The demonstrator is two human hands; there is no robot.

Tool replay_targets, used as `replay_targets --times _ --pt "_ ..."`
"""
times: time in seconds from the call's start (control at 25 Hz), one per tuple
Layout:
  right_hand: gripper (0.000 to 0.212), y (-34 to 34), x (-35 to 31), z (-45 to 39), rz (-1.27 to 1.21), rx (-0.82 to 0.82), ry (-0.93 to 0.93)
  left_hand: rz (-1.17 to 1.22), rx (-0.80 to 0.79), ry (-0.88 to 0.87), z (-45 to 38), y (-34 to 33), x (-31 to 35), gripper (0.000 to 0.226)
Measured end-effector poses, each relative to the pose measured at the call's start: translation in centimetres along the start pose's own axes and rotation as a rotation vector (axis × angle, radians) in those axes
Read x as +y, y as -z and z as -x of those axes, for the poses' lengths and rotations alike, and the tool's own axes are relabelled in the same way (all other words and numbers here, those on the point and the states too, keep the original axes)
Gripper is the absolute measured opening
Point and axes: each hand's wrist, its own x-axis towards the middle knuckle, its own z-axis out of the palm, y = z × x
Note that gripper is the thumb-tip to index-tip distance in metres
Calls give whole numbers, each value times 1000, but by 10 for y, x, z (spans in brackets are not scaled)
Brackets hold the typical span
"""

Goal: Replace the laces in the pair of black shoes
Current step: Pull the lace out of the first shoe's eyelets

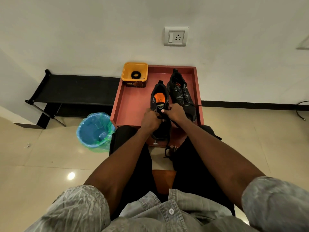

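Blue plastic lined with a thin green bag makes up the waste bin (95, 131) on the floor off the near-left corner of the red wooden tray (132, 104), and I leave it alone for now. Further in, at the tray's far-left corner, the yellow plastic tub (134, 74) holds a coiled black lace (136, 75), which I judge to be the spare for later. At the middle of the tray's near edge sits the black shoe with the orange insole (159, 104), tongue open towards me, and here I work. My left hand (150, 120) is curled round the black lace (168, 139) over the lower eyelets; my right hand (174, 113) pinches the same lace just beside the tongue, thumbnail up. A loose tail hangs over the near edge towards my knees. Whether I am pulling lace out or threading in I cannot tell. To do it well I would steady the shoe with the left, draw with the right one eyelet at a time, and keep the tail from snagging. Along the right edge lies the second black shoe (181, 92), laced, untouched, its lace end trailing over the tray's right wall.
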Motion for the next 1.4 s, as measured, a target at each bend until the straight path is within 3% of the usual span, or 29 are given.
replay_targets --times 0.16,0.28,0.36,0.44,0.52,0.64,0.72,0.76,0.8,0.88,1.0,1.12,1.28,1.4 --pt "36 -3 2 -11 21 20 -21 20 21 59 10 -7 8 23" --pt "46 3 6 -16 16 -8 -16 99 70 76 7 -10 7 9" --pt "47 5 8 -17 -8 -24 -17 237 88 90 7 -4 2 30" --pt "44 4 9 -19 -4 -25 -31 341 136 133 13 11 0 34" --pt "40 5 11 -19 -10 -22 -47 437 281 200 15 30 -6 29" --pt "36 9 16 -20 -40 -9 -60 714 708 460 -2 69 -26 7" --pt "34 9 18 -21 -91 -18 -82 877 954 672 -11 93 -33 18" --pt "35 9 17 -20 -115 -35 -89 877 985 736 -12 95 -31 21" --pt "35 8 15 -20 -124 -49 -90 852 952 731 -10 92 -24 21" --pt "35 7 11 -19 -108 -57 -78 724 725 491 -1 65 -6 16" --pt "38 8 9 -19 -87 -59 -68 245 266 6 8 20 8 17" --pt "37 7 8 -18 -59 -57 -65 -149 -12 -166 3 1 2 30" --pt "37 4 8 -16 -30 -31 -54 -154 -33 -151 1 0 2 27" --pt "39 4 6 -15 5 -16 -48 15 78 -120 6 5 -2 16"
